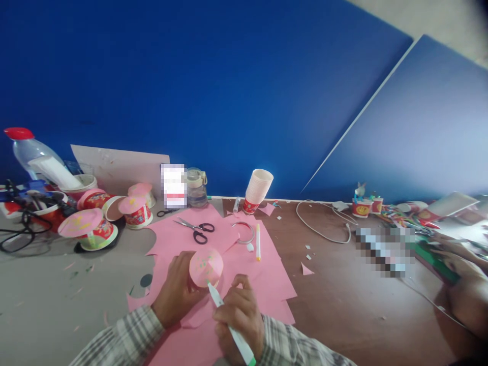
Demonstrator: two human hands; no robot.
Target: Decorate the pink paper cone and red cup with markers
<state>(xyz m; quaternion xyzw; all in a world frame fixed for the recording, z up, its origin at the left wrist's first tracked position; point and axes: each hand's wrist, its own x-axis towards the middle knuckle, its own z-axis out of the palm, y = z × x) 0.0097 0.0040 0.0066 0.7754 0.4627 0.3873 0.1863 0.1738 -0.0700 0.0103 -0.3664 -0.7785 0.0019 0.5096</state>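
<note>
My left hand (pixel 179 287) is wrapped round a paper cup topped with a pink paper disc (pixel 206 268), which bears small green and yellow marks. Most of the cup itself is hidden under the disc and behind my fingers. In my right hand (pixel 240 315) is a white marker with a green end (pixel 234 328), its tip at the near edge of the disc. Both hands are above cut pink paper sheets (pixel 263 284). Black-handled scissors (pixel 202 232), a roll of tape (pixel 244 233) and a yellow-and-white marker (pixel 258 243) lie on the paper beyond them.
Several cups with pink paper tops (pixel 135 211) stand at the left, near a bottle with a red cap (pixel 32 152). A stack of paper cups (pixel 259 188) and a water jar (pixel 197 188) are at the back. At the right are a white cable (pixel 324 237) and another person's hand (pixel 463 259).
</note>
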